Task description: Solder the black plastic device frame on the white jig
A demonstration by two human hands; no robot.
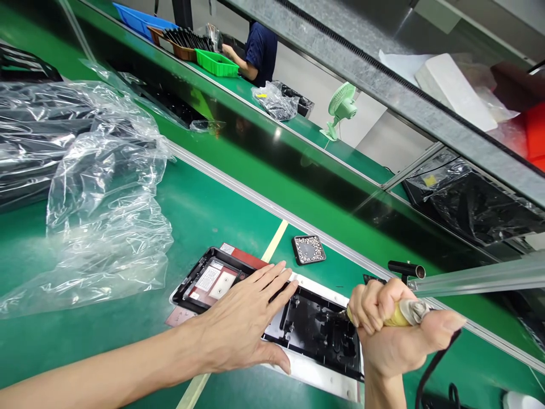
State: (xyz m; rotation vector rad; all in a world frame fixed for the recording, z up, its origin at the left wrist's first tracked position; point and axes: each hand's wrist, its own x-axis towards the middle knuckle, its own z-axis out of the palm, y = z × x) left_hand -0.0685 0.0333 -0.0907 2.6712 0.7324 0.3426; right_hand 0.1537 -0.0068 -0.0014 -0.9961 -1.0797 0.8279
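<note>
My left hand (240,321) lies flat across a black plastic housing (323,326), its fingers stretched out and the thumb apart. The housing has a framed window at its left end, where white labels (208,279) show. It rests in a white fixture (313,372) with reddish pieces at the left. My right hand (389,324) is wrapped round a yellowish corded electric screwdriver (398,315), whose tip points down at the right part of the housing. Whether the tip touches a screw I cannot tell. Above the housing sits a small black tray of screws (309,250).
Clear plastic bags (110,199) with black parts cover the left of the bench. A metal rail (238,184) runs along its back. Beyond stand a green basket (217,63), a fan (342,105) and a person in a dark blue shirt (263,48). A metal shelf (340,51) hangs overhead.
</note>
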